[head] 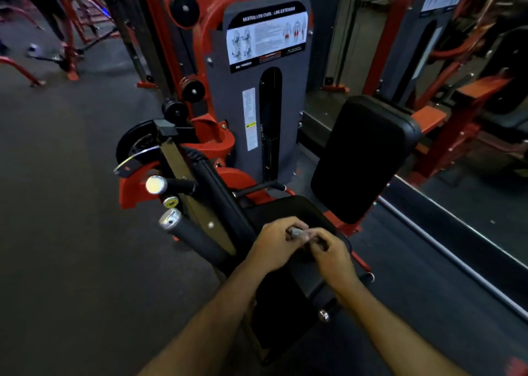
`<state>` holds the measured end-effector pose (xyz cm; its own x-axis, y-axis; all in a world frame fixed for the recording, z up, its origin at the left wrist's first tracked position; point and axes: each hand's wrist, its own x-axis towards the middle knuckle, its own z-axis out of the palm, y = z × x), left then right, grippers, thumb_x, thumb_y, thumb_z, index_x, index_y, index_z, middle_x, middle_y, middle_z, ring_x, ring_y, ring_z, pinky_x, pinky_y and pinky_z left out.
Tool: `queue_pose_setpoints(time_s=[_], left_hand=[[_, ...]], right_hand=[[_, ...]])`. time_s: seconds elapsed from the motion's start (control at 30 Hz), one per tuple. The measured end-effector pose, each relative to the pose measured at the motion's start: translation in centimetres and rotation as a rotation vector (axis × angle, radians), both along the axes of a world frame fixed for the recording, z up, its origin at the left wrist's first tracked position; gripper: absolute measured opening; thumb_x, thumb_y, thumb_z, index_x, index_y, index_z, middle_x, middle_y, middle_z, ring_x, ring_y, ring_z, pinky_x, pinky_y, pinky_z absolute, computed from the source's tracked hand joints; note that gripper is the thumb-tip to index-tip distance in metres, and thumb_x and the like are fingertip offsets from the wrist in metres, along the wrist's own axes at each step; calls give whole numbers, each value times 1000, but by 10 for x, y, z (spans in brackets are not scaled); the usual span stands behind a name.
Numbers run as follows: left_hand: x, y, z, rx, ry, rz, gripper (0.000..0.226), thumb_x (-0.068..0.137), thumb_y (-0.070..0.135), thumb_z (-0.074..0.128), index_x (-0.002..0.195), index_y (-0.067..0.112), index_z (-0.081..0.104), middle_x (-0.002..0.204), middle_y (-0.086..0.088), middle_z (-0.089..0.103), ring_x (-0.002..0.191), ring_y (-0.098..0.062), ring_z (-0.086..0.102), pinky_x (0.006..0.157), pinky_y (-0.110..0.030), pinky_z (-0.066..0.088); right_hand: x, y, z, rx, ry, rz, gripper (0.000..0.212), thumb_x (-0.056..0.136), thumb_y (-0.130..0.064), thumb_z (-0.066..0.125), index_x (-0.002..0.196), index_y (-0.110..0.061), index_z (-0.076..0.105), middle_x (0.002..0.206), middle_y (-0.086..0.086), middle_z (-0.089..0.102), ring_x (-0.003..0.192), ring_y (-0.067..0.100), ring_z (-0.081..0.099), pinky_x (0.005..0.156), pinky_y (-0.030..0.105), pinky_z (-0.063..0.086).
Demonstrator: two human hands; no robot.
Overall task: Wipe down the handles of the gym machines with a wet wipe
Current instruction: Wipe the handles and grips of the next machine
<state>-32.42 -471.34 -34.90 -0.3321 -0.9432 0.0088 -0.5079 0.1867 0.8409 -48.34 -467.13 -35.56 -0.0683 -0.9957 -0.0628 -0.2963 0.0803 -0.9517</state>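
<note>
A small grey crumpled wet wipe is pinched between both my hands above the black seat of a red and grey leg curl machine. My left hand curls around the wipe from the left. Fingertips of my right hand hold it from the right. Two black handles with silver end caps stick out at the machine's left side: an upper handle and a thicker lower handle. Neither hand touches a handle.
The black back pad stands right of the grey weight-stack tower. A mirror wall runs along the right. Grey floor stretches to the left, with more red machine frames at the far left.
</note>
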Motion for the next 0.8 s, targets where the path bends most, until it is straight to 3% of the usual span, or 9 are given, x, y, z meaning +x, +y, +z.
queue_pose_setpoints(time_s=[0.07, 0.17, 0.27, 0.37, 0.47, 0.53, 0.6, 0.7, 0.8], left_hand=[[-7, -5, 0, 1, 17, 9, 16, 91, 24, 75, 107, 23, 74, 94, 6, 75, 83, -3, 68, 77, -19, 52], [-15, -6, 9, 29, 10, 38, 14, 94, 27, 72, 108, 28, 70, 86, 7, 74, 75, -4, 70, 73, -29, 58], [-15, -7, 23, 46, 42, 125, 7, 99, 25, 66, 107, 26, 66, 78, 1, 74, 64, -8, 70, 64, -25, 56], [-5, -7, 38, -67, -48, 284, 12, 97, 28, 67, 109, 29, 67, 87, 9, 72, 77, -1, 67, 71, -15, 48], [12, 6, 54, -154, -132, 472, 18, 93, 22, 72, 111, 25, 70, 87, 19, 65, 82, 9, 60, 78, -14, 45], [26, 23, 67, -213, -181, 624, 19, 92, 20, 73, 110, 24, 71, 90, 17, 67, 86, 6, 62, 82, -20, 50], [43, 44, 77, -335, -335, 802, 18, 93, 25, 74, 110, 25, 71, 100, 12, 69, 94, -8, 65, 85, -29, 51], [66, 79, 86, -558, -574, 1096, 29, 98, 30, 66, 126, 22, 67, 124, 3, 63, 117, -20, 57, 101, -31, 41], [83, 100, 87, -464, -455, 1242, 44, 106, 30, 53, 149, 20, 48, 147, -2, 50, 138, -18, 44, 116, -22, 26]], right_hand=[[-6, -5, 2, 8, -17, -8, 41, 91, 11, 55, 93, -29, 68, 89, -8, 70, 78, -7, 62, 72, 11, 48], [-14, -15, 0, 75, -136, 51, 31, 93, 4, 59, 103, -25, 67, 101, -4, 72, 95, 4, 68, 84, 22, 54], [-13, -32, 9, 83, -233, 166, 29, 94, -1, 63, 108, -26, 66, 104, -4, 73, 103, 12, 68, 84, 24, 55], [-6, -54, 21, 63, -284, 361, 32, 92, 3, 64, 113, -21, 67, 104, -2, 75, 97, 12, 71, 81, 22, 56], [11, -69, 34, 40, -315, 545, 31, 88, -3, 73, 111, -23, 68, 110, 3, 72, 92, 21, 73, 83, 34, 60], [33, -75, 43, -5, -335, 683, 31, 86, -3, 75, 108, -23, 68, 107, 0, 73, 86, 21, 72, 83, 39, 60], [63, -78, 56, -62, -306, 804, 32, 84, 1, 75, 106, -21, 68, 100, -3, 74, 81, 17, 72, 81, 40, 61], [111, -72, 80, -260, -209, 910, 31, 82, 1, 72, 103, -21, 70, 95, -10, 71, 79, 6, 68, 79, 28, 57], [139, -62, 95, -584, -89, 883, 23, 85, 2, 68, 102, -14, 69, 103, -7, 64, 92, -4, 57, 86, 10, 45]])
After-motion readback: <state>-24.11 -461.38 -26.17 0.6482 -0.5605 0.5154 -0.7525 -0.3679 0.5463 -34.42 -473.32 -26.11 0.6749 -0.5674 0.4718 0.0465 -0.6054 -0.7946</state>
